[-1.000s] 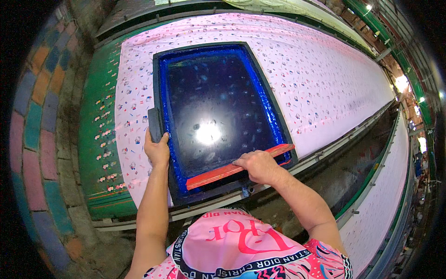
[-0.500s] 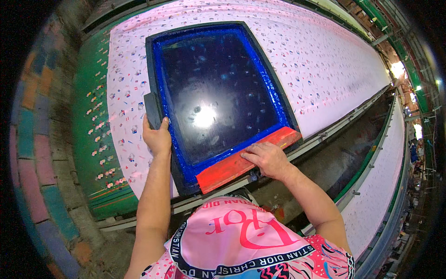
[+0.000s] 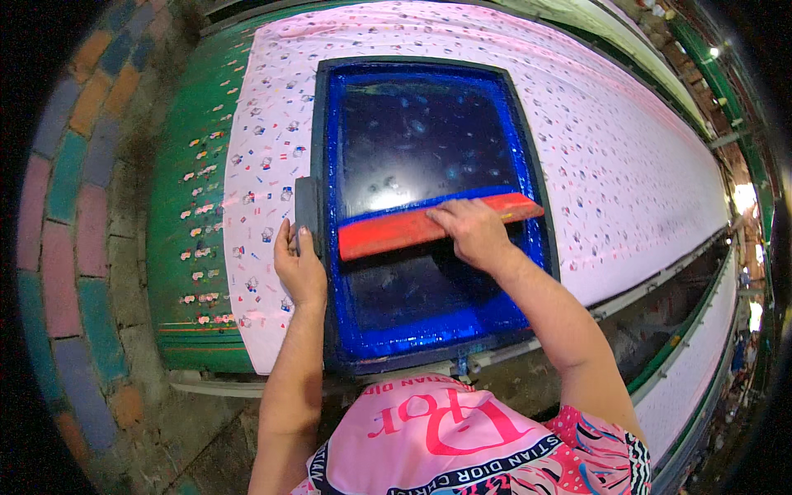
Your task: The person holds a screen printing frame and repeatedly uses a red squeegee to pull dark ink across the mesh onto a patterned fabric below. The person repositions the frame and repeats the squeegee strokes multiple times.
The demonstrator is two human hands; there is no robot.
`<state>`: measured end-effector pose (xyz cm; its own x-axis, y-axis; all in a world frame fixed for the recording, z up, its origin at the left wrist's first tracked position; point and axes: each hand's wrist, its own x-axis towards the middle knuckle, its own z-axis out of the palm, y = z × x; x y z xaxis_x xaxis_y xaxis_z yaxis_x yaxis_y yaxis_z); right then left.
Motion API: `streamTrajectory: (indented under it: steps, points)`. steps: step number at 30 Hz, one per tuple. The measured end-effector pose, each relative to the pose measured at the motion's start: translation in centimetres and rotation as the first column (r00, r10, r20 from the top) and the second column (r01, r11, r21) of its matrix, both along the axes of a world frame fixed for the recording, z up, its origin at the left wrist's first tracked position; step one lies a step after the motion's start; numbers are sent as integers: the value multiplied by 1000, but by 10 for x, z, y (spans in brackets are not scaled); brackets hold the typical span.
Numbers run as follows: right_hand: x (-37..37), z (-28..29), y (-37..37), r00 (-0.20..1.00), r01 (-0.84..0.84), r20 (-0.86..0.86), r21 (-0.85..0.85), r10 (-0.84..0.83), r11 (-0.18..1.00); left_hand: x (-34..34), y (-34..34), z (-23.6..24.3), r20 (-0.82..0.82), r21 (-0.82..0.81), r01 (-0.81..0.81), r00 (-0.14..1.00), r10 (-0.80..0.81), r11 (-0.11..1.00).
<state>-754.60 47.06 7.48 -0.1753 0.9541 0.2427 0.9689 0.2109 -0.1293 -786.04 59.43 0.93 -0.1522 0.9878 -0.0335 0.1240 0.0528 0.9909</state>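
Note:
A screen-printing frame [image 3: 540,280] with a dark mesh and blue ink along its inner edges lies flat on the white patterned fabric [image 3: 615,181]. My right hand [image 3: 474,233] grips a long red squeegee [image 3: 384,237], which lies tilted across the middle of the mesh. A line of blue ink runs along the squeegee's far edge. On the frame's left side is a raised dark block [image 3: 305,200]. My left hand [image 3: 299,268] is at the block's near end, thumb on top and fingers curled at its outer side.
The fabric covers a long green table [image 3: 194,214] with small printed figures showing at its left. Coloured paving bricks [image 3: 81,247] line the floor on the left. A second long table with pale fabric [image 3: 681,392] stands at the right, across a narrow gap.
My right hand has pushed the squeegee from the frame's near end to about the middle of the mesh. My left hand stays at the side block, its grip slightly lower. The view has shifted.

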Motion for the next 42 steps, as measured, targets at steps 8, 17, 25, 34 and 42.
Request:
streamTrajectory:
  steps: [8, 17, 25, 34, 42]
  points:
    - [75, -19, 163, 994, 72, 83, 45, -75, 996, -2, -7, 9, -304, 73, -79, 948, 98, 994]
    - [153, -23, 292, 980, 149, 132, 17, -150, 989, 5, -4, 2, -477, 174, -101, 862, 174, 980]
    - [191, -12, 324, 982, 186, 48, -17, -185, 982, 7, -8, 7, -502, 179, -113, 844, 189, 977]
    - [198, 5, 331, 975, 187, 155, -179, -160, 966, 7, -7, 10, -506, 176, -95, 845, 173, 980]
    - [152, 15, 252, 982, 156, 146, -245, -123, 957, 4, -3, 5, -485, 189, -72, 860, 157, 979]
